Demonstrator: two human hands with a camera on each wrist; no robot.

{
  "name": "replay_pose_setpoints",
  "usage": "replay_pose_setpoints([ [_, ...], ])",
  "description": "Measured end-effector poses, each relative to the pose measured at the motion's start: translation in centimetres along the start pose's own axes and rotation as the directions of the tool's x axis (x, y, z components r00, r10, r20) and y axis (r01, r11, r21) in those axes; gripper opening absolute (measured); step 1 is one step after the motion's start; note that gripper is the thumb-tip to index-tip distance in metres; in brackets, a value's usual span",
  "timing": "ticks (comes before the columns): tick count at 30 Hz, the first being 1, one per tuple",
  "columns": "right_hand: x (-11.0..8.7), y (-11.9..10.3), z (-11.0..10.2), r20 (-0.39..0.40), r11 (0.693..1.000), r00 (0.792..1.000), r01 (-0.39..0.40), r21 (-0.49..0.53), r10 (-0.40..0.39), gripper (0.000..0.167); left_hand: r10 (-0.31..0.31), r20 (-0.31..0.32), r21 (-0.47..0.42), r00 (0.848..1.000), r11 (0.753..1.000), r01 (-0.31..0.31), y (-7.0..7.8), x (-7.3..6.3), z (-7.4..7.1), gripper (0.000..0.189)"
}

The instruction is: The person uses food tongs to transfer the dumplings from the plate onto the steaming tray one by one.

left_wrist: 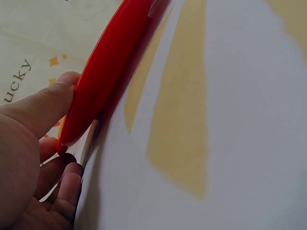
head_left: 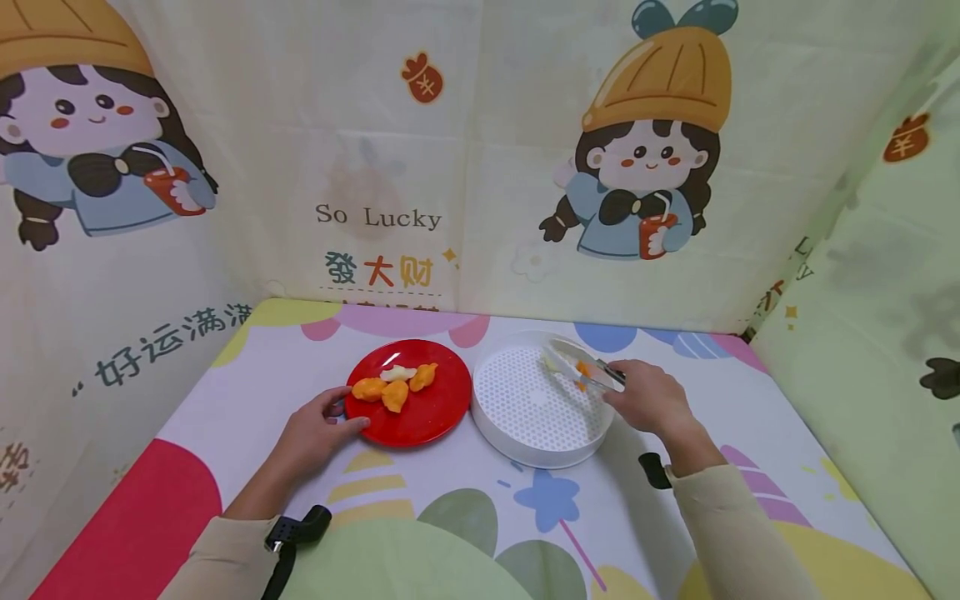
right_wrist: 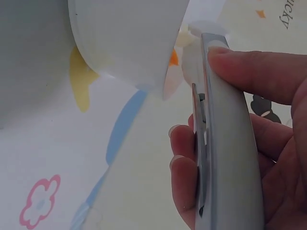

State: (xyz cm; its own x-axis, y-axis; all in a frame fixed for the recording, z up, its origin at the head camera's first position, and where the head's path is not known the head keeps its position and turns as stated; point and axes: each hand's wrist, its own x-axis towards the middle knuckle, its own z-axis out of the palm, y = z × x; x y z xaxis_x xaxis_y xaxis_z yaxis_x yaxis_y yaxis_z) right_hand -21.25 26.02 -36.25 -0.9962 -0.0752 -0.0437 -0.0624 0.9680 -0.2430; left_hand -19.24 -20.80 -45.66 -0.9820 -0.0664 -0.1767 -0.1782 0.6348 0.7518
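Observation:
My left hand pinches the near-left rim of a red plate, thumb over the edge and fingers underneath, as the left wrist view shows. On the plate lie several orange dumpling-shaped pieces and a white one. My right hand grips metal-handled tongs with pale, see-through tips. Those tips reach over the right side of a white, round steamer tray with a perforated floor. Beside the tips in the tray show an orange piece and a pale one, partly covered by the tongs.
Plate and tray stand side by side on a table with a colourful printed cloth. Behind and at both sides hang pale printed curtains. A black strap device sits on the left wrist.

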Motion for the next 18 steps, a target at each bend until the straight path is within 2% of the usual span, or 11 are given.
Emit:
replay_pose_setpoints([
  [6, -0.12, 0.24, -0.07, -0.023, 1.0, 1.0, 0.01, 0.005, -0.01, 0.049, -0.006, 0.002, -0.003, 1.0, 1.0, 0.006, 0.09, -0.18, -0.08, 0.088],
  [18, -0.24, 0.53, -0.56, -0.036, 1.0, 0.999, -0.022, -0.009, 0.021, 0.049, -0.009, 0.002, -0.003, 1.0, 1.0, 0.009, 0.17, -0.2, -0.13, 0.089],
])
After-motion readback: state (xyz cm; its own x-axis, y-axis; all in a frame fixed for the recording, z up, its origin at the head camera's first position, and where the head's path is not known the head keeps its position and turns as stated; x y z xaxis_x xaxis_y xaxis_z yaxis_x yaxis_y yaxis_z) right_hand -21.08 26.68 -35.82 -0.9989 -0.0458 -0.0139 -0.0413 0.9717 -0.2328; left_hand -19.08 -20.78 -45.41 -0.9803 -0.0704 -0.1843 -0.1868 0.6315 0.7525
